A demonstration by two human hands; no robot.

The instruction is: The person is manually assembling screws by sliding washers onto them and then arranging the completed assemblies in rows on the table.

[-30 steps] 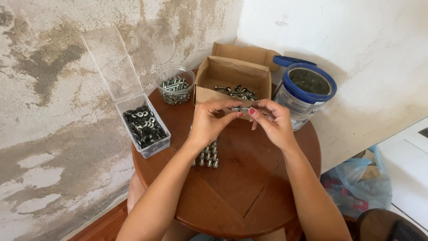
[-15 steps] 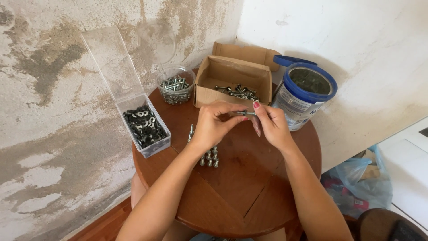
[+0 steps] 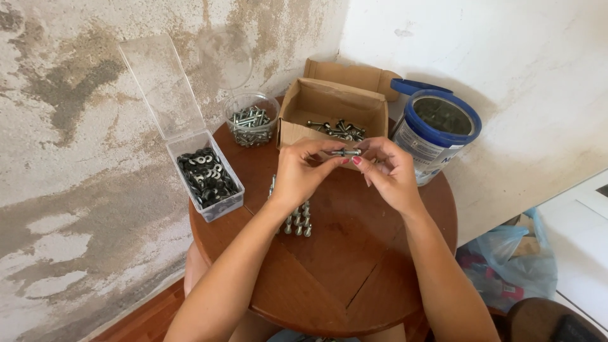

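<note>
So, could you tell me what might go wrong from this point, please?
The bolt is pinched only at the fingertips of the left hand and right hand above the round table; a slip could send it rolling off the edge. The finished bolts stand upright just under the left wrist, so a lowered forearm might topple them. The open washer box sits near the rim and could be knocked off.

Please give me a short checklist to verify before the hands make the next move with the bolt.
1. Bolt held by both the left hand and the right hand: ok.
2. Nut fully threaded on bolt: cannot tell.
3. Cardboard box of bolts open, within reach: ok.
4. Clear box of washers with lid up: ok.
5. Standing finished bolts upright on round table: ok.
</note>
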